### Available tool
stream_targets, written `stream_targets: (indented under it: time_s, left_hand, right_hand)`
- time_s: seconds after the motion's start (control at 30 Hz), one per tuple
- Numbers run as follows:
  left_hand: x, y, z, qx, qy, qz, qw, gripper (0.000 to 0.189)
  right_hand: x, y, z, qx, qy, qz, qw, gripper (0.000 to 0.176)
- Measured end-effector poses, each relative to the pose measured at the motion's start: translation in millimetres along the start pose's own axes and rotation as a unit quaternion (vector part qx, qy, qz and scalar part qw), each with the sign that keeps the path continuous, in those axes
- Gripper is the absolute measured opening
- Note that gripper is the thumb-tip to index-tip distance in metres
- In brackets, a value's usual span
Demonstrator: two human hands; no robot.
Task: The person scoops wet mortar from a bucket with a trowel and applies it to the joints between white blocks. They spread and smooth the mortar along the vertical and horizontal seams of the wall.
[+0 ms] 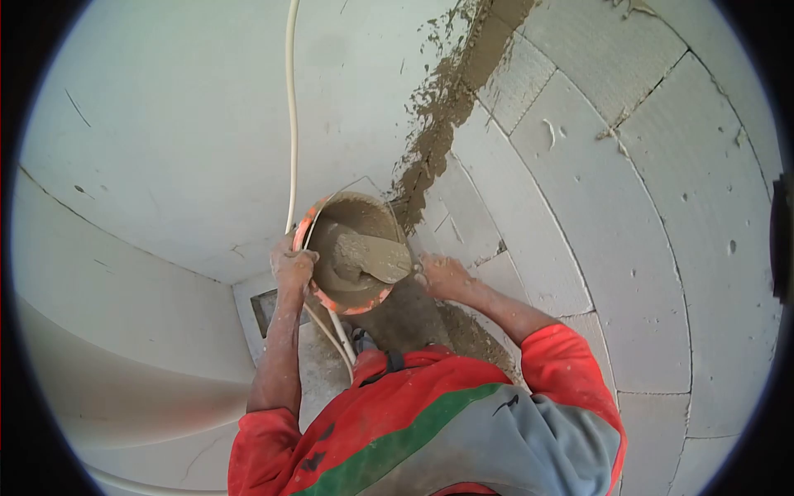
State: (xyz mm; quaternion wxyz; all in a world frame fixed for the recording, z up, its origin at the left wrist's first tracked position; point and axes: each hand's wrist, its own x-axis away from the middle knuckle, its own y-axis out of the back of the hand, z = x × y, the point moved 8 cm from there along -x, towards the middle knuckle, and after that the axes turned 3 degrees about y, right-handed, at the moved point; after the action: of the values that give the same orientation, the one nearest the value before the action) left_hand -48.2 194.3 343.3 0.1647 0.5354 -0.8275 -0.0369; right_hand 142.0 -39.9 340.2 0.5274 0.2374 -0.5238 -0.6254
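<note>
An orange bucket (351, 309), its rim smeared with mortar, is tilted towards me and partly filled with wet grey-brown mortar (331, 277). My left hand (294, 266) is closed on the bucket's left rim. At the bucket's right side, my right hand (444, 276) is closed around a trowel handle, which the fingers mostly hide. The mortar-coated trowel blade (385, 259) reaches over the rim into the bucket. A thin wire bail (341, 188) stands up at the bucket's far side.
Wet mortar (434, 149) runs up the corner between a smooth pale wall (182, 107) and a wall of large light blocks (595, 190). A white hose (291, 107) hangs behind the bucket and continues by my feet. A recessed box (265, 310) sits low on the left.
</note>
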Motion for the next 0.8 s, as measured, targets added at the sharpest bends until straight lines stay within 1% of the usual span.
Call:
stream_targets:
  time_s: [0.07, 0.1, 0.13, 0.17, 0.2, 0.23, 0.27, 0.3, 0.33, 0.37, 0.4, 0.43, 0.47, 0.5, 0.53, 0.57, 0.6, 0.63, 0.67, 0.73, 0.8]
  left_hand:
    - [1, 3, 10, 0.062, 0.048, 0.015, 0.997, 0.052]
    - [4, 2, 10, 0.093, 0.072, 0.023, 0.993, 0.053]
    - [16, 9, -8, 0.107, 0.073, 0.017, 0.991, 0.052]
    - [12, 13, -4, 0.104, 0.063, 0.013, 0.992, 0.052]
    - [7, 21, 7, 0.101, 0.058, 0.005, 0.993, 0.052]
    - [14, 29, 2, 0.096, 0.056, -0.004, 0.994, 0.052]
    - [24, 35, -2, 0.123, 0.081, -0.016, 0.989, 0.053]
    - [30, 40, -5, 0.122, 0.082, -0.020, 0.989, 0.054]
    - [34, 44, -5, 0.121, 0.082, -0.025, 0.989, 0.054]
    - [35, 48, -7, 0.116, 0.076, -0.026, 0.990, 0.055]
    - [37, 54, -11, 0.102, 0.062, -0.053, 0.991, 0.054]
    - [30, 61, -1, 0.046, 0.020, -0.081, 0.995, 0.055]
    - [16, 68, 22, -0.012, -0.024, -0.108, 0.994, 0.057]
    - [9, 75, 33, -0.075, -0.063, -0.130, 0.987, 0.059]
    - [11, 79, 35, -0.087, 0.006, -0.121, 0.989, 0.059]
    - [18, 78, 26, -0.070, 0.047, -0.101, 0.991, 0.059]
    - [26, 80, 14, -0.054, 0.088, -0.081, 0.991, 0.059]
    - [33, 77, 15, -0.035, 0.129, -0.062, 0.989, 0.059]
    - [15, 81, 30, -0.055, -0.031, -0.118, 0.991, 0.058]
    - [21, 76, 27, -0.047, 0.001, -0.100, 0.994, 0.058]
    - [22, 68, 9, -0.058, 0.026, -0.083, 0.995, 0.058]
  right_hand:
    - [4, -8, -15, -0.002, 0.000, -0.008, 1.000, 0.044]
    - [6, 1, -15, 0.013, 0.010, -0.029, 0.999, 0.044]
    - [6, 10, -11, 0.026, 0.023, -0.048, 0.998, 0.044]
    - [6, 18, -5, 0.036, 0.037, -0.064, 0.997, 0.044]
    - [8, 33, 4, 0.041, 0.081, -0.103, 0.991, 0.042]
    - [13, 51, 15, 0.041, 0.126, -0.138, 0.982, 0.041]
    - [19, 70, 26, 0.040, 0.172, -0.169, 0.970, 0.040]
    - [18, 87, 28, -0.039, 0.122, -0.098, 0.987, 0.037]
    - [18, 109, 35, -0.113, 0.066, -0.027, 0.991, 0.035]
    - [18, 116, 33, -0.187, 0.006, 0.039, 0.982, 0.033]
    - [13, 113, 17, -0.282, -0.021, 0.063, 0.957, 0.032]
    - [7, 109, -3, -0.373, -0.048, 0.084, 0.923, 0.031]
    - [-3, 119, -30, -0.398, -0.075, 0.061, 0.912, 0.030]
    - [-12, 125, -58, -0.427, -0.109, 0.038, 0.897, 0.028]
    - [-25, 154, -93, -0.235, -0.129, -0.118, 0.956, 0.028]
    - [-23, 183, -109, -0.017, -0.137, -0.257, 0.957, 0.027]
    - [-4, 186, -105, 0.035, -0.122, -0.290, 0.949, 0.026]
    - [20, 199, -93, 0.090, -0.101, -0.323, 0.937, 0.025]
    - [24, 220, -74, 0.144, -0.063, -0.368, 0.916, 0.025]
    - [35, 195, -51, 0.087, -0.060, -0.249, 0.963, 0.023]
    - [33, 157, -31, 0.045, -0.041, -0.131, 0.990, 0.021]
